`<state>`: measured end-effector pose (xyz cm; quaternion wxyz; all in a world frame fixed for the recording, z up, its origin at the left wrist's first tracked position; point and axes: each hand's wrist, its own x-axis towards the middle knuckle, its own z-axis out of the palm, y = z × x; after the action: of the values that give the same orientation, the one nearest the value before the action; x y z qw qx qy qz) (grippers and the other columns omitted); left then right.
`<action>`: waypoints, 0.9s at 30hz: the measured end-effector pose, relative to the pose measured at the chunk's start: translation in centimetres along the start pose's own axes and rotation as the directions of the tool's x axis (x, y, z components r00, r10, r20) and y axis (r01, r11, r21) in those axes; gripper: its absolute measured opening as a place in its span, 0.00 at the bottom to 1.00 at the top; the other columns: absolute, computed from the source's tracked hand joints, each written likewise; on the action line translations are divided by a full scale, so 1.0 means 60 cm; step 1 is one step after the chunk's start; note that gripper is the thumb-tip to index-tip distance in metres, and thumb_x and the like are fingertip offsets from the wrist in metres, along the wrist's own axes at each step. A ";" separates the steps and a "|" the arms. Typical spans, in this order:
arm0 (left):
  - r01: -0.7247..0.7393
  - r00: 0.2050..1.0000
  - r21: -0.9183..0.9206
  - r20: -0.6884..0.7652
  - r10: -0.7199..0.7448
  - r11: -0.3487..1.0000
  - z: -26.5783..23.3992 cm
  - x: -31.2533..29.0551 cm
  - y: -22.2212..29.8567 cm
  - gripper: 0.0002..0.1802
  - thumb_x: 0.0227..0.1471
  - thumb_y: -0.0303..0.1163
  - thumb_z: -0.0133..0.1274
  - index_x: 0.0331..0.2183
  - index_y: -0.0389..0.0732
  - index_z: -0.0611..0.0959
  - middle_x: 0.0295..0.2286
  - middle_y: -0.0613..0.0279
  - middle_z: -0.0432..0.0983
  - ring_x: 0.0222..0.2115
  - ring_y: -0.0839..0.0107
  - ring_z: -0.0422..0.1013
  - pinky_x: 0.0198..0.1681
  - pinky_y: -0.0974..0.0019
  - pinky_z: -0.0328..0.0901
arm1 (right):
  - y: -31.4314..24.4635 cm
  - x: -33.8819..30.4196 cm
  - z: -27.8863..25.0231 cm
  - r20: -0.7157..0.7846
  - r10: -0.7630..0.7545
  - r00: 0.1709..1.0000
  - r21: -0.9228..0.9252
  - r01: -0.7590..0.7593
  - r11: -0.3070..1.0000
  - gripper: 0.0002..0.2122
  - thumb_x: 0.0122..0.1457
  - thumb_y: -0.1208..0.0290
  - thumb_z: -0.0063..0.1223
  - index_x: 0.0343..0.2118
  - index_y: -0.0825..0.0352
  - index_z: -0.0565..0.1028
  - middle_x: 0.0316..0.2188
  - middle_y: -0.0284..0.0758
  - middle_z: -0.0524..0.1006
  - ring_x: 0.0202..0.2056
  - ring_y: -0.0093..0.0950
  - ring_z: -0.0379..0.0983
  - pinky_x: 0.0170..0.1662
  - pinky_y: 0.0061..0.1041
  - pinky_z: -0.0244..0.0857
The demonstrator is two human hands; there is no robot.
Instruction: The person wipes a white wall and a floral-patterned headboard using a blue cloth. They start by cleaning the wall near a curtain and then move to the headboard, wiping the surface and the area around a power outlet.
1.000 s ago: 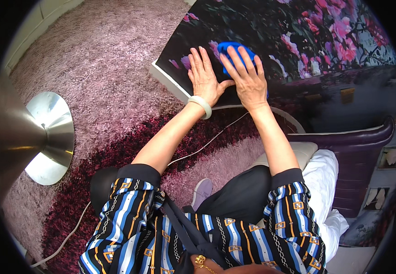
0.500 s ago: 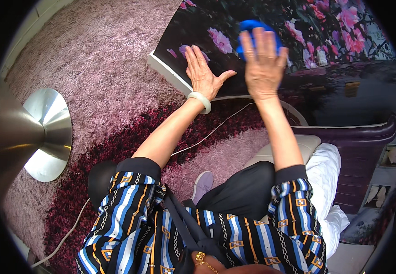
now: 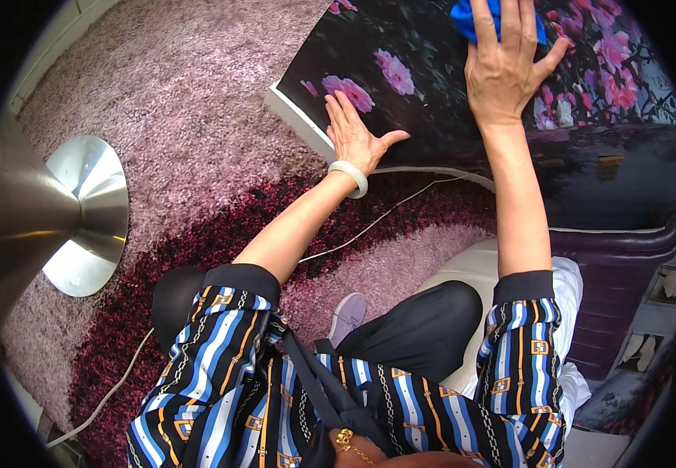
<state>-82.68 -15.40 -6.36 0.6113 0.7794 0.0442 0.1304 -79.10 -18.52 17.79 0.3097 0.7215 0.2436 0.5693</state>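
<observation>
My right hand (image 3: 502, 74) lies flat on a crumpled blue cloth (image 3: 466, 23) at the top of the view. Its fingers are stretched out over the cloth and the thumb sticks out to the right; the fingertips reach the picture's upper rim. Beneath the cloth is a large dark panel (image 3: 439, 117) printed with pink flowers, with a white edge (image 3: 300, 121). My left hand (image 3: 353, 140), with a pale bangle (image 3: 349, 178) on its wrist, rests palm down near the panel's near left corner. Its fingers are extended, thumb apart, and nothing is in it.
A shaggy pink and dark red rug (image 3: 197, 93) covers the floor. At the left stands a shiny metal pedestal (image 3: 92, 210). A thin white cable (image 3: 377, 218) crosses the rug. Purple padded furniture (image 3: 619, 273) and white fabric (image 3: 569, 296) are at the right.
My right hand has slid right and farther away across the panel, taking the blue cloth along. My left hand stays near the panel's corner, slightly shifted in view.
</observation>
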 end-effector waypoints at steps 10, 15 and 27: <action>-0.028 0.999 0.000 0.038 0.028 1.000 0.033 0.013 -0.028 0.79 0.30 0.59 0.69 0.62 0.30 0.32 0.62 0.29 0.27 0.65 0.39 0.30 0.64 0.42 0.38 | -0.140 -0.166 0.035 0.429 -0.455 0.780 0.407 0.283 0.868 0.30 0.53 0.69 0.47 0.62 0.50 0.62 0.66 0.23 0.53 0.67 0.24 0.45 0.67 0.52 0.33; 0.030 0.992 -0.058 0.124 -0.023 0.998 0.010 0.001 -0.001 0.81 0.29 0.62 0.68 0.62 0.32 0.30 0.62 0.30 0.25 0.65 0.40 0.28 0.64 0.41 0.39 | -0.078 -0.172 0.011 0.415 -0.419 0.808 0.363 0.275 0.890 0.30 0.51 0.67 0.50 0.60 0.46 0.64 0.65 0.21 0.55 0.66 0.24 0.48 0.64 0.59 0.31; -0.015 0.998 -0.084 0.057 0.020 0.996 0.015 -0.002 -0.011 0.75 0.34 0.59 0.66 0.63 0.31 0.35 0.62 0.29 0.28 0.64 0.38 0.31 0.63 0.40 0.39 | -0.184 -0.081 0.086 0.358 -0.399 0.844 0.294 0.304 0.906 0.29 0.51 0.72 0.51 0.59 0.49 0.67 0.65 0.22 0.56 0.67 0.24 0.46 0.67 0.54 0.33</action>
<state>-82.48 -16.07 -7.22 0.6432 0.7569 0.0143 0.1148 -75.18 -15.19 5.69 0.3693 0.7976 0.3651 0.3067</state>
